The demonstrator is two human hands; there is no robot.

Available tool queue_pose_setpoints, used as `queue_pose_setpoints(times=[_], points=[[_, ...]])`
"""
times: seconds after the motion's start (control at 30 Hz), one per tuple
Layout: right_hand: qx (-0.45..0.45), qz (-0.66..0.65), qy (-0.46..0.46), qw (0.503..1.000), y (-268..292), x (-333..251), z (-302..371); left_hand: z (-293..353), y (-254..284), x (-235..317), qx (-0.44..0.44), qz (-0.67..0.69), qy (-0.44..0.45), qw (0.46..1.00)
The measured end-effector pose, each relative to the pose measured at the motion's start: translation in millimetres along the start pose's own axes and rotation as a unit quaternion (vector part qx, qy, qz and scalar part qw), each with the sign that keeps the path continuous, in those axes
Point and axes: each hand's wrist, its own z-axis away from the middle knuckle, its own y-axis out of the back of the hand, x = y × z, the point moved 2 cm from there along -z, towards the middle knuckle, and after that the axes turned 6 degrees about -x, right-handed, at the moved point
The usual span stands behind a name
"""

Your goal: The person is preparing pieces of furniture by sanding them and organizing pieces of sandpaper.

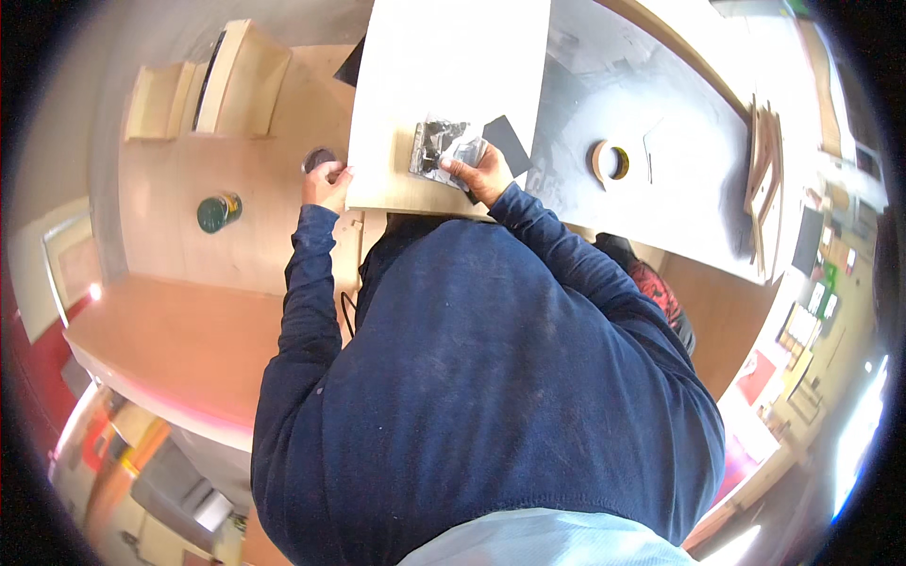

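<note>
My right hand (483,176) is closed on a flat, shiny silver piece with dark patches (436,151), the thumb lying on its top. It rests on or just above a pale board (387,179) in front of me; its exact kind is unclear. Beside that hand, a dark grey flat sheet (508,141) lies across the board's right edge. At the board's left edge is my left hand (327,189), fingers drawn together. A small dark round thing (319,158) shows at its fingertips, apparently held, though the grip is partly hidden.
A roll of tape (610,164) lies on the grey-white tabletop (679,203) at right, near stacked wooden strips (764,189). Left, a dark green tin (219,213) lies on a wooden surface (160,203) near open wooden boxes (245,85). A lower brown-topped bench (179,321) stands nearer.
</note>
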Motion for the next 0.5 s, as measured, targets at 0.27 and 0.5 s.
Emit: queue_pose_setpoints(times=[0.27, 0.5], points=[[-0.058, 0.073, 0.015, 0.996, 0, 21, -14, 73, -15, 41, 0.252, -0.089, 0.067, 0.961], [-0.209, 0.102, -0.006, 0.973, -15, 7, 2, 95, -82, 102, 0.298, 0.163, 0.074, 0.938]])
